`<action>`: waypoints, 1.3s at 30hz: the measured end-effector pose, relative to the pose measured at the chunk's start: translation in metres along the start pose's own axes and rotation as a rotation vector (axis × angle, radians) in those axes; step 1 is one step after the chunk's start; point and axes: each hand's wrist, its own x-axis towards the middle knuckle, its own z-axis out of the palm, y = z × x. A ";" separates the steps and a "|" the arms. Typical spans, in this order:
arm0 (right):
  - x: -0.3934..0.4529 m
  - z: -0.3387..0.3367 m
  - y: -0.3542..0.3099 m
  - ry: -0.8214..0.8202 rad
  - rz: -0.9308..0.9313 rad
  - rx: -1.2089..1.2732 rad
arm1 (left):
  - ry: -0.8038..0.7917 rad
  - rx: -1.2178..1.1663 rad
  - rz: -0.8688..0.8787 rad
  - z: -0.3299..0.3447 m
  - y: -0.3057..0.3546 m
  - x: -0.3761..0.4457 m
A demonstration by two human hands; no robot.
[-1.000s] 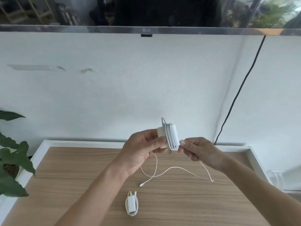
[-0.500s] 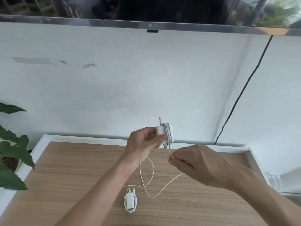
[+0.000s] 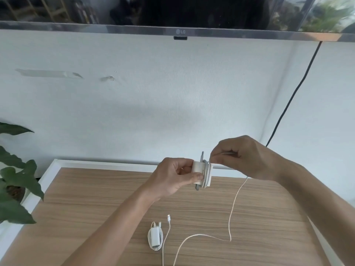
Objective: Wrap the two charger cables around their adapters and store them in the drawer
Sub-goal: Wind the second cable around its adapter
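While gripping a white rectangular power adapter (image 3: 199, 172) between thumb and curled fingers, left hand (image 3: 173, 178) raised above the light wood-grain tabletop with white raised border (image 3: 107, 191), close to its far edge. Adapter's long axis near vertical, grey metal prongs (image 3: 201, 156) poking up at the top and a grey tip showing at the bottom; several turns of thin white charging cable (image 3: 233, 205) looped around its right side. Right hand (image 3: 244, 157) just right of and slightly above the adapter, fingers pinched narrow on the cable at the top of the coil. From that hand, cable hanging down to the tabletop, bending, curving left and running off the lower edge of view; a second strand coming back up from that edge to a small white connector end (image 3: 168, 217) lying flat, pointing away from the person. Beside that connector, a second small white adapter with its cable already wound around it (image 3: 155, 236), lying flat on the wood, long axis pointing away, prongs at the far end. Behind the table, plain white wall (image 3: 153, 96) with two scuffed patches; above it, lower edge of a dark flat-screen television (image 3: 180, 31), a black cord (image 3: 294, 93) slanting down the wall at right. Green leafy potted plant (image 3: 17, 181) at the left edge. No containers visible.
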 end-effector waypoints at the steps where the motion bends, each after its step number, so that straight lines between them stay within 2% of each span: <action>1: 0.003 -0.001 0.002 0.000 0.032 0.039 | -0.018 -0.019 -0.006 -0.001 0.000 -0.001; 11: 0.017 0.005 0.036 0.057 0.197 0.417 | -0.187 -0.232 -0.010 0.002 0.005 -0.010; 17: 0.010 0.035 0.058 0.001 0.300 0.565 | -0.175 -0.378 0.081 0.001 0.006 -0.004; 22: -0.009 0.071 0.063 -0.112 0.339 0.312 | -0.002 -0.508 0.072 -0.005 0.009 -0.001; 28: -0.028 0.068 0.029 -0.204 0.150 -0.044 | 0.161 -0.414 0.011 -0.006 -0.006 0.003; 32: -0.027 0.061 0.010 -0.178 -0.021 -0.258 | 0.182 -0.362 -0.023 0.002 -0.008 0.005; 39: -0.026 0.046 -0.005 -0.126 -0.161 -0.460 | 0.239 -0.240 -0.033 0.003 -0.004 0.007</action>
